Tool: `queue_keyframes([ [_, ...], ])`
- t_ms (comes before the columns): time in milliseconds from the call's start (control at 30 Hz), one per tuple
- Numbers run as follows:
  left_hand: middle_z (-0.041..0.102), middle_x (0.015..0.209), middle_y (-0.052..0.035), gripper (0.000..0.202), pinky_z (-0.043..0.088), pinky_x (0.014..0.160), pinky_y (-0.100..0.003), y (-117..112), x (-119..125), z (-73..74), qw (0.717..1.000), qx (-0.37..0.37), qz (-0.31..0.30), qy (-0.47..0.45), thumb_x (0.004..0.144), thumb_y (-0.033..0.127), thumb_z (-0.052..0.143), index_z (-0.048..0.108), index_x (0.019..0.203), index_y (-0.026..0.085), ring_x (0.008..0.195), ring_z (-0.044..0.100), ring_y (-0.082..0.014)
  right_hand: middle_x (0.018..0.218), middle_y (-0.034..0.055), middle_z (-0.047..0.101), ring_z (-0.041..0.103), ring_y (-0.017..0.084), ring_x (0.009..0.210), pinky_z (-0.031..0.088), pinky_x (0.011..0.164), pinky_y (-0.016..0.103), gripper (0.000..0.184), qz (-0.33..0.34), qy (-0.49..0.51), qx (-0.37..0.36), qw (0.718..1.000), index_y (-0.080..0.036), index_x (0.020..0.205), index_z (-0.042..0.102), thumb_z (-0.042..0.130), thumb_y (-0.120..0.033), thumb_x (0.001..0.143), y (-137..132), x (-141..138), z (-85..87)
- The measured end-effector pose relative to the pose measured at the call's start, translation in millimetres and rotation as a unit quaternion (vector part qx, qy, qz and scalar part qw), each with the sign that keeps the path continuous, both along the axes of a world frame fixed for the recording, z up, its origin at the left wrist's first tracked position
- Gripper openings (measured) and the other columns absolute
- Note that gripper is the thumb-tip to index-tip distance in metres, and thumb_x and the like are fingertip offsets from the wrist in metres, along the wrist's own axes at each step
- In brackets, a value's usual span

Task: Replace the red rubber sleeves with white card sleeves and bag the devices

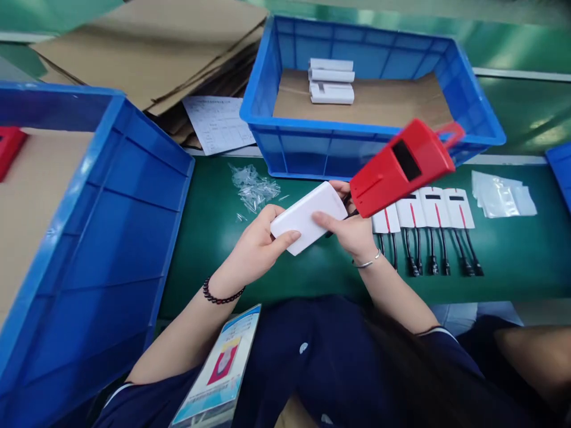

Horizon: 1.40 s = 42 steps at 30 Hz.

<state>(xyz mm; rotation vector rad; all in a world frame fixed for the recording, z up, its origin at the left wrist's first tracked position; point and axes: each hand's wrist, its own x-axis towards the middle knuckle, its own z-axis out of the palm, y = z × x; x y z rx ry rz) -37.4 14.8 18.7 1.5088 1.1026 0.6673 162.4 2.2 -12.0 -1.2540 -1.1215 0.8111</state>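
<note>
step: joining shells above the desk (312, 279) | my left hand (254, 246) pinches white case (307, 217) | my right hand (354, 232) grips red cover (401, 169), tilted, touching it | next, I judge: align edges, press gently

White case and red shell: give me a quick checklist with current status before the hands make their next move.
1. Left hand grips the white case at its near end: ok.
2. Right hand has a thumb on the white case: ok.
3. Red shell held securely: cannot tell, the grip under it is hidden.
4. Row of white cabled pieces lies in order on the green mat, apart from the hands: ok.
5. Back blue bin has free cardboard floor beside its three stacked white parts: ok.
</note>
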Motion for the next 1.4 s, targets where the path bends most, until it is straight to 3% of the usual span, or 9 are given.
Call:
queue_keyframes([
  [100, 0.056, 0.08, -0.0006, 0.03, 0.043, 0.057, -0.025, -12, -14, -2.3, 0.996, 0.059, -0.011, 0.07, 0.085, 0.047, 0.063, 0.054, 0.093, 0.019, 0.068, 0.053, -0.0147, 0.075, 0.0021, 0.063, 0.056, 0.012, 0.066, 0.051, 0.059, 0.026, 0.039, -0.016, 0.074, -0.025, 0.997, -0.018, 0.082, 0.067, 0.07, -0.057, 0.08, 6, 1, -2.5],
  [267, 0.061, 0.083, -0.0005, 0.021, 0.039, 0.052, -0.025, -17, -28, -5.8, 0.968, 0.194, 0.037, 0.157, 0.088, 0.037, 0.061, 0.056, 0.098, 0.02, 0.062, 0.054, -0.0132, 0.076, 0.0006, 0.063, 0.036, 0.005, 0.048, 0.025, 0.034, 0.02, 0.037, 0.045, 0.132, -0.082, 0.987, -0.02, 0.086, 0.071, 0.07, -0.057, 0.081, 3, 4, -7.1],
  [433, 0.068, 0.092, -0.0024, 0.009, 0.048, 0.068, -0.026, -17, -24, -17.2, 0.901, 0.392, 0.044, 0.178, 0.089, 0.021, 0.063, 0.059, 0.098, 0.02, 0.081, 0.064, -0.0161, 0.102, 0.0021, 0.062, 0.061, 0.013, 0.079, 0.04, 0.039, 0.018, 0.029, 0.067, 0.118, -0.042, 0.99, -0.024, 0.087, 0.067, 0.078, -0.047, 0.076, -8, -5, -17.5],
  [533, 0.07, 0.092, -0.0022, 0.011, 0.051, 0.075, -0.027, -16, -22, -22.6, 0.892, 0.427, 0.032, 0.145, 0.089, 0.018, 0.064, 0.062, 0.099, 0.021, 0.085, 0.066, -0.016, 0.104, 0.0051, 0.063, 0.062, 0.022, 0.104, 0.038, 0.035, 0.016, 0.033, 0.057, 0.114, -0.06, 0.99, -0.022, 0.078, 0.062, 0.077, -0.05, 0.075, -10, -8, -18.5],
  [633, 0.07, 0.099, -0.0024, 0.019, 0.054, 0.083, -0.03, -13, -19, -31.9, 0.897, 0.426, 0.067, 0.096, 0.087, 0.016, 0.068, 0.063, 0.103, 0.024, 0.093, 0.068, -0.0173, 0.105, 0.007, 0.066, 0.064, 0.022, 0.099, 0.035, 0.033, 0.016, 0.033, 0.06, 0.135, -0.1, 0.984, -0.02, 0.074, 0.062, 0.078, -0.049, 0.073, -10, -9, -14.4],
  [833, 0.063, 0.119, -0.0054, 0.029, 0.055, 0.094, -0.042, -10, -2, -58.7, 0.899, 0.319, 0.248, -0.167, 0.08, 0.029, 0.077, 0.058, 0.101, 0.024, 0.106, 0.068, -0.0233, 0.099, 0.0045, 0.07, 0.057, 0.011, 0.064, 0.032, 0.033, 0.019, 0.022, 0.027, 0.187, -0.11, 0.976, -0.02, 0.072, 0.067, 0.078, -0.039, 0.074, -13, -22, -8.6],
  [1133, 0.069, 0.11, -0.0082, 0.018, 0.046, 0.103, -0.043, -15, 0, -60.4, 0.918, 0.079, 0.288, -0.262, 0.079, 0.039, 0.076, 0.074, 0.081, 0.021, 0.114, 0.061, -0.0259, 0.109, 0.0026, 0.064, 0.047, 0.005, 0.057, 0.036, 0.035, 0.019, 0.013, 0.039, 0.172, -0.106, 0.978, -0.023, 0.082, 0.075, 0.08, -0.031, 0.073, -23, -27, -20.6],
  [1267, 0.068, 0.11, -0.0028, 0.024, 0.046, 0.104, -0.037, -23, 9, -59.1, 0.857, -0.033, 0.338, -0.389, 0.071, 0.034, 0.081, 0.07, 0.091, 0.026, 0.12, 0.059, -0.0229, 0.116, 0.0024, 0.06, 0.047, 0.006, 0.058, 0.039, 0.038, 0.021, 0.02, 0.084, 0.12, -0.098, 0.984, -0.028, 0.096, 0.076, 0.078, -0.032, 0.077, -37, -32, -24.0],
  [1400, 0.071, 0.102, -0.0033, 0.021, 0.047, 0.106, -0.041, -37, 25, -60.4, 0.782, -0.243, 0.352, -0.453, 0.079, 0.031, 0.067, 0.064, 0.098, 0.023, 0.12, 0.061, -0.0249, 0.119, 0.0045, 0.061, 0.048, 0.009, 0.061, 0.047, 0.048, 0.026, 0.028, 0.097, 0.011, -0.114, 0.989, -0.028, 0.105, 0.074, 0.075, -0.038, 0.079, -57, -40, -24.9],
])
